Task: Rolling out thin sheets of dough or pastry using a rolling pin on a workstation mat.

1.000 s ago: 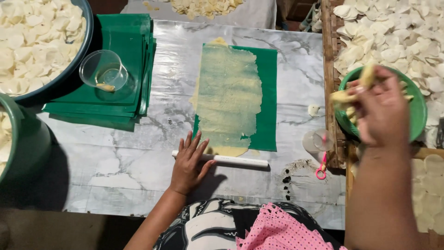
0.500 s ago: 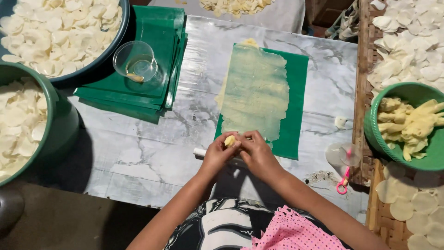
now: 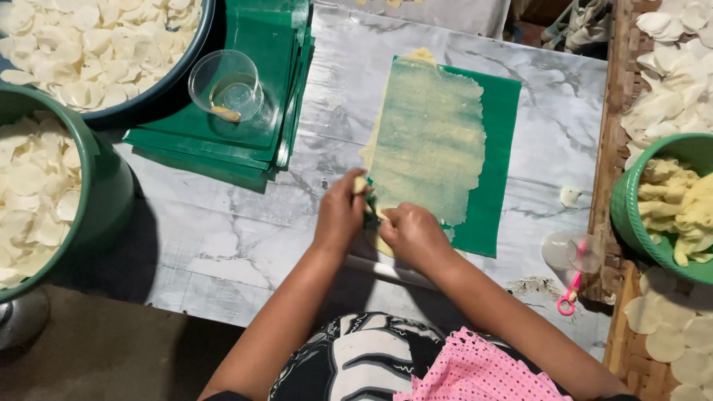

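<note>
1. Your left hand and right hand are both closed, pinching a small lump of dough at the near left corner of the green sheet on the tabletop.
2. The rolled dough layer on that sheet looks thin, soft and tacky, so it should tear easily; take it at the edge, lightly.
3. The sheet looks floppy and slick; hold it by a bare corner.
4. A white rod lies just under your wrists.
5. A clear cup stands on the stack of green sheets to your left, well apart.
6. The green bowl of dough pieces sits to your right, with a small clear cup near it.
</note>
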